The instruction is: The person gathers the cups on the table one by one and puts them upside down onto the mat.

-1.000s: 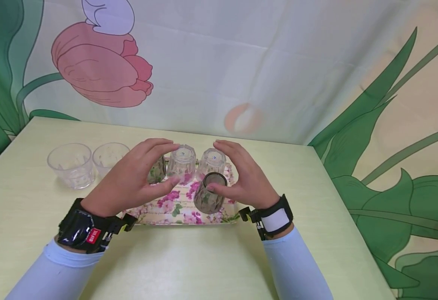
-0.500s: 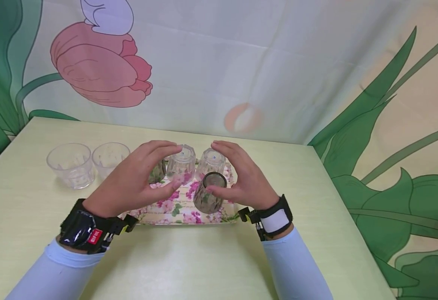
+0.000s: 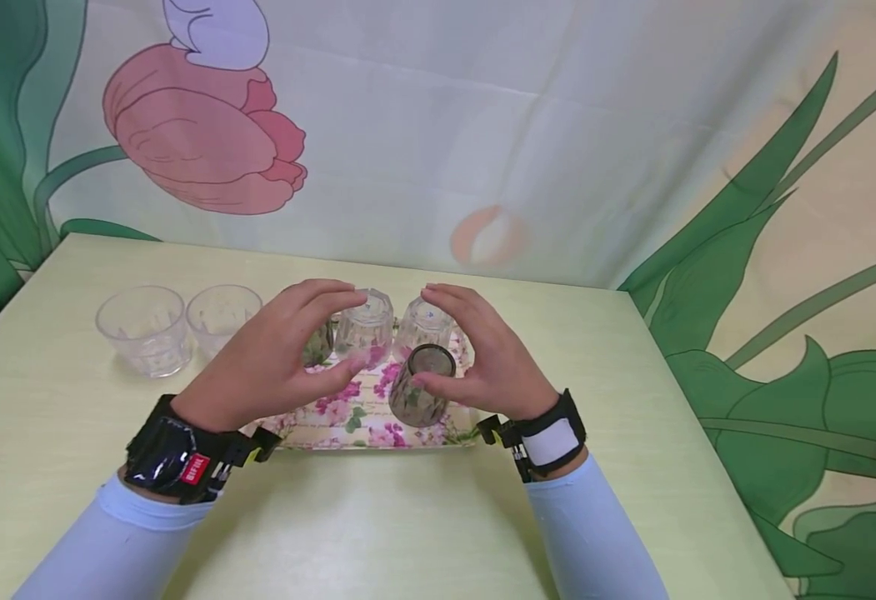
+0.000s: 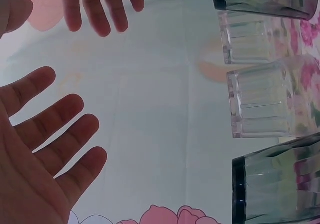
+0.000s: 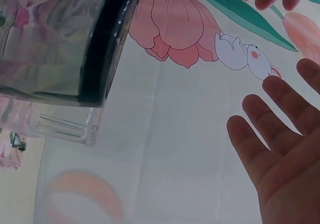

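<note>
My left hand (image 3: 272,358) and right hand (image 3: 493,354) hover above a floral tray (image 3: 310,440), fingers spread and gently bent, facing each other. Neither holds anything. Below the right thumb stands a smoky grey glass (image 3: 415,408) with a thick dark band at its top, on the tray's front right. Behind it are two clear faceted glasses (image 3: 364,337), bottoms up. A second grey glass (image 3: 319,343) at the left is partly hidden by the left hand. In the left wrist view, the glasses, such as a clear one (image 4: 260,103), lie apart from the fingers (image 4: 82,136).
Two clear wide-mouthed glasses (image 3: 145,342) stand upright on the pale table (image 3: 377,525) left of the tray, the nearer one to the hand partly covered by it. A printed curtain (image 3: 407,150) hangs behind the table's back edge.
Almost nothing has moved. Both hands keep their place over the tray, with the left hand shifting very slightly to the right; the glasses stay where they were.
</note>
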The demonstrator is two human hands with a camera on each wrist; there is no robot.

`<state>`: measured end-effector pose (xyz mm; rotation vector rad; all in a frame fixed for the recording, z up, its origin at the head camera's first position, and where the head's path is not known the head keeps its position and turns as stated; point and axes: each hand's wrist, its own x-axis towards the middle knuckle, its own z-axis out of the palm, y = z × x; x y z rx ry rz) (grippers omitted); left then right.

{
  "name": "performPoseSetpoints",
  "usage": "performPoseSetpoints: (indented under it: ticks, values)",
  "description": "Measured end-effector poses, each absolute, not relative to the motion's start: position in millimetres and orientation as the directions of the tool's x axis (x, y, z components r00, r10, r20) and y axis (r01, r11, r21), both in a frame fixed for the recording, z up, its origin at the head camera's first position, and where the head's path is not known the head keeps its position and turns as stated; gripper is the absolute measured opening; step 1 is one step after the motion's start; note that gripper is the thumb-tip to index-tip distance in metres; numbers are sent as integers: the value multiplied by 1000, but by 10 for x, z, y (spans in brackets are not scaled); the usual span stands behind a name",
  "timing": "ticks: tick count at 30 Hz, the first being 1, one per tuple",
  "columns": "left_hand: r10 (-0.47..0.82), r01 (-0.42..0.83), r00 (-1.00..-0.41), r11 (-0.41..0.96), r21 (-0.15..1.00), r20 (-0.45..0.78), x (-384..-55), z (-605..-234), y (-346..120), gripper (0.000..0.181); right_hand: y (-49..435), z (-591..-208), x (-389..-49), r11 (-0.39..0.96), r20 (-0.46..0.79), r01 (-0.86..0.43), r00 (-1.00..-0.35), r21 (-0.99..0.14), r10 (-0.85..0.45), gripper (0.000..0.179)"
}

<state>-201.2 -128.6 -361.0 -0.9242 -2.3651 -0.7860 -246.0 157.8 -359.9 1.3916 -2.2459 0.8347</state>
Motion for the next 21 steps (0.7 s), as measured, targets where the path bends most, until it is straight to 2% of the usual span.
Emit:
performPoseSetpoints:
  ticks: [14,21]
  values:
    - [408,672,-673,686,280,616,-2105,-3578,-1449,64,1603,-3609,-2466,367,564,-879,-476,-303,-675,85]
    - [383,622,-714,731,280,586,-2144,-3612,-1567,62,1605,-3618,-2470,379,552,-873,-487,-307,-676,85]
